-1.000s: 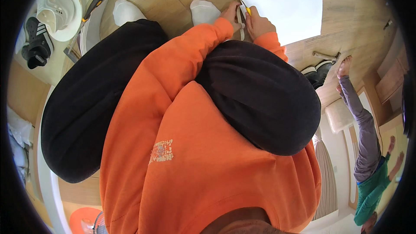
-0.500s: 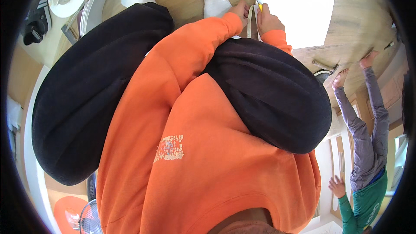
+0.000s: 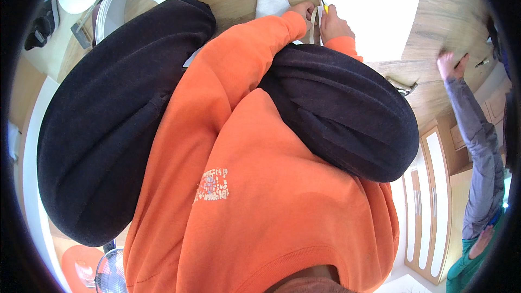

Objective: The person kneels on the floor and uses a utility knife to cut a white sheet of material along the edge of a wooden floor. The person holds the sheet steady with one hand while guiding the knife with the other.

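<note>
Head view: hammer (image 3: 400,84) partly behind right knee (image 3: 358,116); white sheet (image 3: 374,13) beside hands (image 3: 335,26)

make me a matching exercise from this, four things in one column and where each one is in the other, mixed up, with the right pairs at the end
Things
1. yellow tool
2. strip
3. white sheet
4. fan

Places
a. at the lower left of the picture
b. on the floor, reaching the picture's top edge
c. in the right hand
d. between the left hand and the right hand

Right pairs
1-c
2-d
3-b
4-a
</note>
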A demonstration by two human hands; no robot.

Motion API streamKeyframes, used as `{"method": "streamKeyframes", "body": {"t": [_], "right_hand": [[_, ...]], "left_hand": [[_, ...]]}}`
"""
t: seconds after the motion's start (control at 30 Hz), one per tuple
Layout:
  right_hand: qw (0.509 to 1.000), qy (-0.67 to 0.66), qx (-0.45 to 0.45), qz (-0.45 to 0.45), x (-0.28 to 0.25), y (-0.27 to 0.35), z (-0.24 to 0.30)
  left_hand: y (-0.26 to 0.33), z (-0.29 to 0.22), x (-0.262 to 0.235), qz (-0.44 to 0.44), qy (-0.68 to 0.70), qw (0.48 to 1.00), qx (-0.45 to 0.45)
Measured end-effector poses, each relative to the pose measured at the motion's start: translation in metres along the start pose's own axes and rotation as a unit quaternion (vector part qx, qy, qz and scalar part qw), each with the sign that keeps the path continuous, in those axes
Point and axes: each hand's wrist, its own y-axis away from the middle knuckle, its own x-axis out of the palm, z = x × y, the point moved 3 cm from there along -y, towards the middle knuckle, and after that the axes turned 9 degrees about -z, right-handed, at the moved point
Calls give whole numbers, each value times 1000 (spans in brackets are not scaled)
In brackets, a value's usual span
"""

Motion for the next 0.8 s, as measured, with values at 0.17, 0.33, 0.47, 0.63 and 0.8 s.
{"method": "streamKeyframes", "body": {"t": [0.17, 0.33, 0.47, 0.63, 0.8], "right_hand": [[1000, -15, -6, 9, 3, -3, 9], [1000, -17, 1, 12, 4, -1, 2], [1000, -20, -3, 22, 3, -1, 2], [999, -26, 7, 28, 5, -7, 4], [999, -18, 9, 33, 3, -7, 6]], "left_hand": [[4, -1, -10, -16, 14, 1000, -22], [1, 3, -2, -25, -11, 1000, -5], [4, 3, -2, -21, -18, 999, -16], [4, -2, -3, -12, -33, 999, -14], [-5, 14, 3, -10, 22, 1000, -15]]}}
